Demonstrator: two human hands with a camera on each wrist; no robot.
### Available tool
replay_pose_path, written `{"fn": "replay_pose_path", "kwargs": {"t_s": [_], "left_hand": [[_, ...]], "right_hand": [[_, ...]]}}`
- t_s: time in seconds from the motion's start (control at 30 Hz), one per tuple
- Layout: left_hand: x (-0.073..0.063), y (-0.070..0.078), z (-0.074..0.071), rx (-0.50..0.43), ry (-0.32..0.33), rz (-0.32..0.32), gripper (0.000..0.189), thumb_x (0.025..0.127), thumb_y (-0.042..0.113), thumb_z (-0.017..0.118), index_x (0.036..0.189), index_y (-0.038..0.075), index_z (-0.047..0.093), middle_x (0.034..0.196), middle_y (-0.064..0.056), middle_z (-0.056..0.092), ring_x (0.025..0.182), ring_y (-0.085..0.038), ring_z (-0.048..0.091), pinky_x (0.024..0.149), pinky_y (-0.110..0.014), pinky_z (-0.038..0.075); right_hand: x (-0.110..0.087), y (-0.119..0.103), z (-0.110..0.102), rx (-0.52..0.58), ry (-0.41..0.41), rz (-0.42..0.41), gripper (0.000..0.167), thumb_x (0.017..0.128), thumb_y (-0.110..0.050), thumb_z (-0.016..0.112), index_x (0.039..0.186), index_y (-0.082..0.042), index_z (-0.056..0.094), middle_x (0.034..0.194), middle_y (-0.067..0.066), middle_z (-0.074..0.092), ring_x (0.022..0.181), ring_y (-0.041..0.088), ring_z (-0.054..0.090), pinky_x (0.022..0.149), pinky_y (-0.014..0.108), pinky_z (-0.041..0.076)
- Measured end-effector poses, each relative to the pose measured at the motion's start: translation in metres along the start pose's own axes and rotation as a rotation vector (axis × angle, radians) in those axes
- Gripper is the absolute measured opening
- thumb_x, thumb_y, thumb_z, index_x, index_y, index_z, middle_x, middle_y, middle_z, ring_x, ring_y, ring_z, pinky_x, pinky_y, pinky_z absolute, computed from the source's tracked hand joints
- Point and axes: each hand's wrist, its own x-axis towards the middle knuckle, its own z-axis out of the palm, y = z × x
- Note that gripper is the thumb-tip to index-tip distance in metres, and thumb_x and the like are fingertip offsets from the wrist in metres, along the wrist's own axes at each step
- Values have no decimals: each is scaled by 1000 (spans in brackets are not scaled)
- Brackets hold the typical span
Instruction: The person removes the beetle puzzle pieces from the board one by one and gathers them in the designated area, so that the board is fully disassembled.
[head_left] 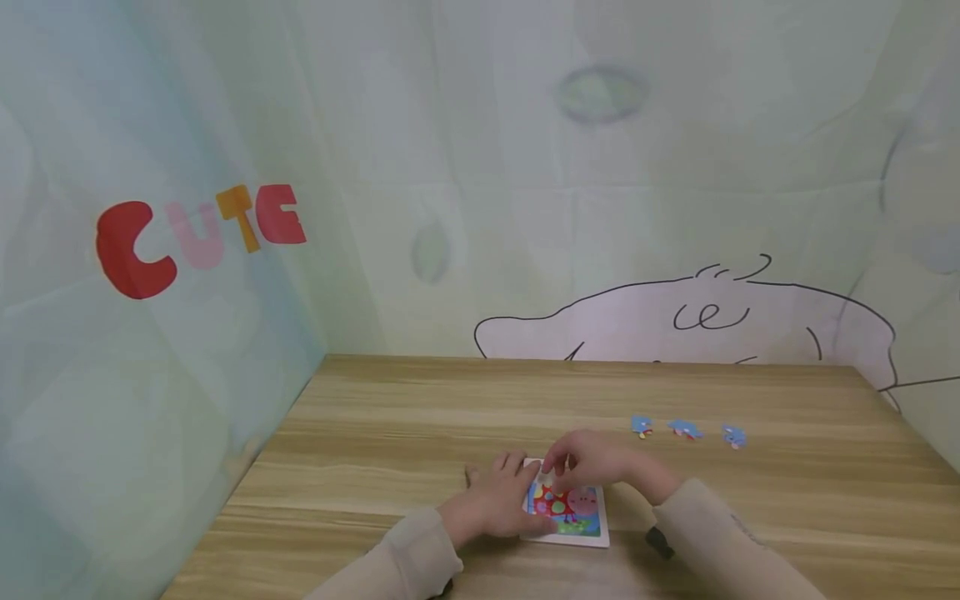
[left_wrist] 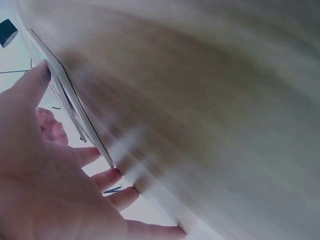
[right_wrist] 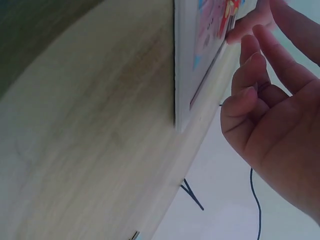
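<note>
A jigsaw puzzle (head_left: 566,504) in a white-edged tray lies on the table, its picture showing a pink-faced red figure with coloured spots. Along its left side rests my left hand (head_left: 498,500), fingers spread, with the thumb across the lower edge. My right hand (head_left: 596,458) reaches over the upper part of the puzzle. Between its thumb and index finger it pinches a small pale puzzle piece (head_left: 546,480), mostly covered by the fingers. In the right wrist view the other fingers (right_wrist: 242,102) are curled. The left wrist view shows the tray's edge (left_wrist: 75,97) beside the left fingertips.
Loose blue puzzle pieces lie in a row beyond my right hand: one on the left (head_left: 642,427), one in the middle (head_left: 685,429), one on the right (head_left: 734,436). The wooden table (head_left: 360,433) meets a printed cloth backdrop (head_left: 420,125) at its far and left edges.
</note>
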Motion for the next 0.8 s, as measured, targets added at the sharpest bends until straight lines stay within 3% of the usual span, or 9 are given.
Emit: {"fn": "replay_pose_path", "kwargs": {"t_s": [0.53,0.8], "left_hand": [[-2,1,-2,16,1,-2,94,78,71,59,147,11,39,149,-8,37,138,-33,31,94,-79,23],[-2,1,-1,12,6,4,94,79,72,59,147,11,39,149,-8,37,138,-32,31,94,-79,23]], "right_hand": [[11,-4,11,-29,-35,69,13,81,-11,75,93,-11,70,85,-6,62,81,12,55,76,34,48],[14,0,14,-28,-31,60,9,82,-9,75,87,-13,69,82,-6,61,79,11,55,74,31,48]]}}
